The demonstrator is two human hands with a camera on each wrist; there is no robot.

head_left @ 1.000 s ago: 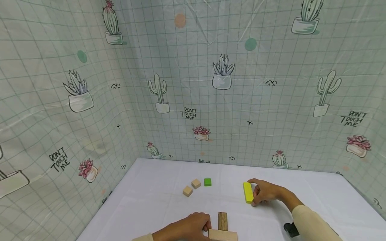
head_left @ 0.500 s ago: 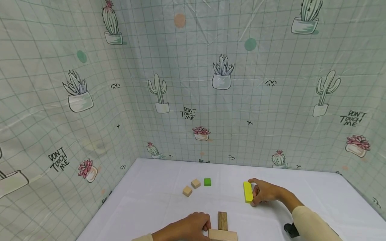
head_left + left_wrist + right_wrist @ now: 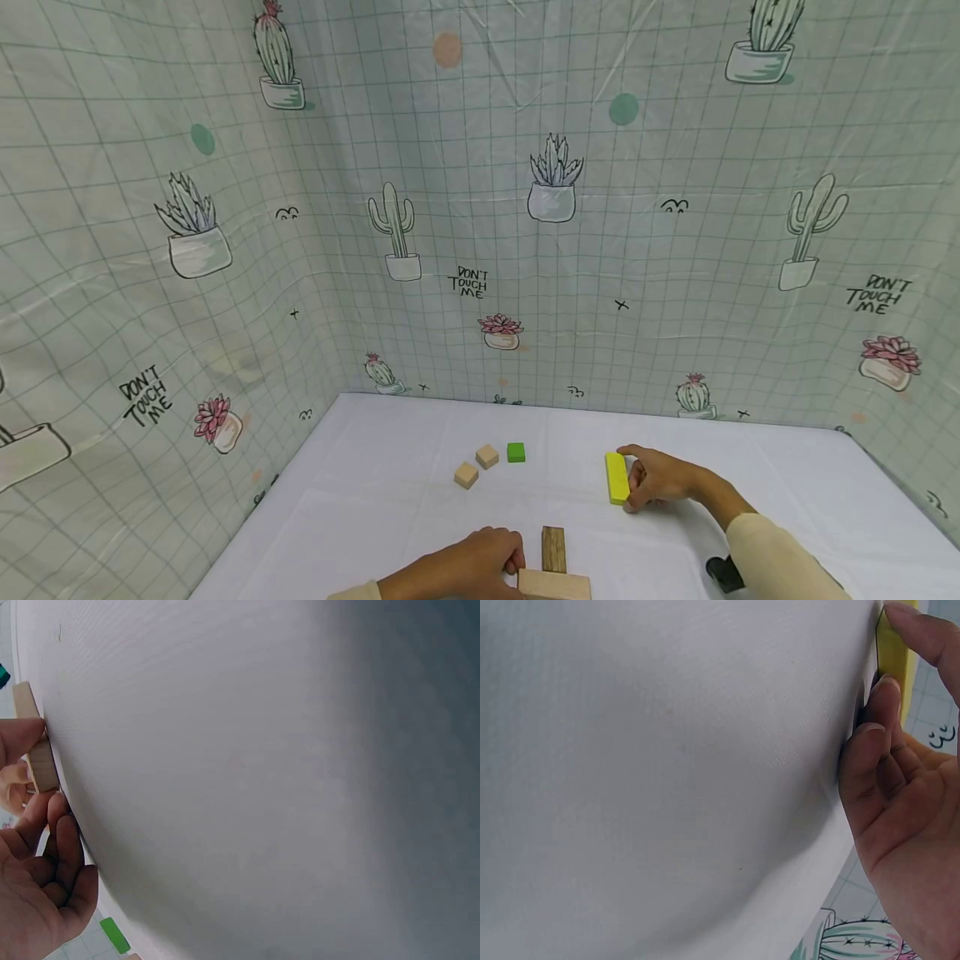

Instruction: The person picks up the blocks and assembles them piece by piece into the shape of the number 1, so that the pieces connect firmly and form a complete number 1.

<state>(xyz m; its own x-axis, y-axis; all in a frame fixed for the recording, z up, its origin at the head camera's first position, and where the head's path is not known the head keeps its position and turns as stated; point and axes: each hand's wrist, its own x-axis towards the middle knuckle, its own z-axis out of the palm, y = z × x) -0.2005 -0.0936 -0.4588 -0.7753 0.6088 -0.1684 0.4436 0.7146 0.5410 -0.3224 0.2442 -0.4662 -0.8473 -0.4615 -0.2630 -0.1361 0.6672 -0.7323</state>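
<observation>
My left hand (image 3: pixel 483 563) is low in the head view, with its thumb and index finger pinching the left end of a pale wooden block (image 3: pixel 555 585). The left wrist view shows the thumb and fingertips on either side of this block (image 3: pixel 43 766). A darker brown wooden block (image 3: pixel 553 550) lies just behind it, pointing away from me. Farther right, my right hand (image 3: pixel 662 477) pinches a long yellow block (image 3: pixel 617 478) lengthwise, index finger at its far end and thumb at its near end. Both of those fingertips meet the yellow block (image 3: pixel 894 656) in the right wrist view.
Two small pale wooden cubes (image 3: pixel 467 476) and a green block (image 3: pixel 516 452) lie toward the back on the white-covered table (image 3: pixel 360 500). A black object (image 3: pixel 724 575) shows beside the right sleeve. Behind the table hangs a cactus-print curtain (image 3: pixel 450 333).
</observation>
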